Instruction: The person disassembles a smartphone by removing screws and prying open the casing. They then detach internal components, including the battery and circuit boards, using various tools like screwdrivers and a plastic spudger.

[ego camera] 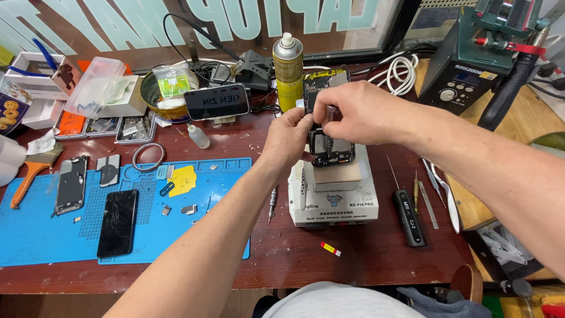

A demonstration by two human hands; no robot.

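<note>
Head camera looks down on a reddish workbench [365,253] where both hands meet over an opened phone chassis [329,126]. The chassis stands with its long axis running away from the person, its near end over the tan pad of a white heating platform [332,197] and its far end raised toward the window. The left hand [288,138] pinches the chassis's left edge with fingers closed on it; the right hand [359,112] comes in from the right and presses down on the same upper-left part, fingertips bent onto the frame. The two hands touch each other, so neither is clearly nearer; the right covers more of the upper half.

Just behind the hands stands a yellow spray can [288,70] with a silver top and white nozzle. Left of it a dark phone [216,101] lies across a round tin, its screen carrying pale lettering. A clear plastic box [97,85] and a white carton [35,73] sit at the far left, beside a small packet with biscuit pictures. On the blue repair mat [53,235] lie a cracked black screen [118,222], another phone frame [71,184] and a yellow tag [182,179]. Large pale letters run mirrored along the window above. A small red-and-yellow sticker [330,248] lies near the front edge, and a black-handled tool [409,215] lies right of the platform.
</note>
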